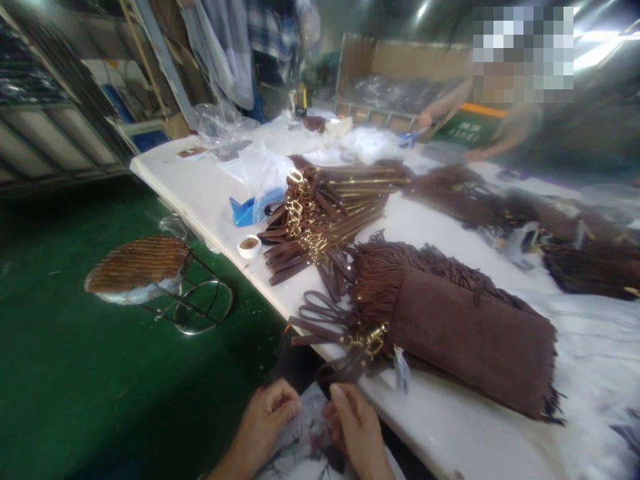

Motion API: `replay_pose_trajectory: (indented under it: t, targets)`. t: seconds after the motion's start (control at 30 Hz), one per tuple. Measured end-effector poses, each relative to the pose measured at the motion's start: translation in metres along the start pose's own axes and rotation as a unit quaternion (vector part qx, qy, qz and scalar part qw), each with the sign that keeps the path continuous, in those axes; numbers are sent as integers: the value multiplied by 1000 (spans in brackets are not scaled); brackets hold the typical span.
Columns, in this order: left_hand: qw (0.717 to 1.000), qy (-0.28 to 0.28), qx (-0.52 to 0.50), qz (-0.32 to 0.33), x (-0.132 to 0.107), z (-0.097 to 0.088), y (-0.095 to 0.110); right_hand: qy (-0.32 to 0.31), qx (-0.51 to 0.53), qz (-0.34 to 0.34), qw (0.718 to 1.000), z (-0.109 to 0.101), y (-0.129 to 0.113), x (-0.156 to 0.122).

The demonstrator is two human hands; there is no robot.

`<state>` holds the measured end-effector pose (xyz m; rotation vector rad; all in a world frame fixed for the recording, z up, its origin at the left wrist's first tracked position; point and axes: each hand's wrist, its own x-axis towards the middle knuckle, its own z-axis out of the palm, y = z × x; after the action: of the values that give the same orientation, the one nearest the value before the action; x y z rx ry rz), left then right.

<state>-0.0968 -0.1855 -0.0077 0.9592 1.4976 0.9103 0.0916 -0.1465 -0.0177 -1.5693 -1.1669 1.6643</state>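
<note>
My left hand (270, 417) is low in the view, with thumb and fingers pinched together. Opposite it, my right hand (354, 427) is closed in a similar pinch. Between them shows pale, patterned, thin material (311, 427); whether it is clothing or something held, I cannot tell. On the table just beyond lies a dark brown fringed bag (470, 333), its flap facing up. Brown straps with gold clasps (367, 340) gather at its left end, nearest my hands. A small clear plastic piece (401, 370) hangs at the bag's near edge.
A heap of brown straps with gold hardware (320, 220) covers the middle of the white table (175, 163). Beside it stand a small white cup (249, 247) and a blue holder (243, 211). A round stool (140, 267) is at left. Across the table works another person (485, 127).
</note>
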Motion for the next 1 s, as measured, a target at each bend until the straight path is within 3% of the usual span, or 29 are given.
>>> replay_pose_trajectory:
  t: [0.1,0.23,0.43,0.53,0.73,1.0]
  targets:
    - [999,26,-1,-23,-1,-10,0,39,82,84,992,3,4,9]
    - [997,29,-9,-64,-5,-23,-1,35,172,169,970,18,-10,18]
    - [998,42,55,12,-6,-37,-2,78,257,212,940,40,-17,37]
    - [997,42,61,23,-4,-38,-1,60,272,195,940,40,-16,36]
    - [998,38,43,20,0,-29,2,-39,349,104,931,31,-34,8]
    - [999,28,17,3,6,-21,2,-9,340,71,938,31,-37,9]
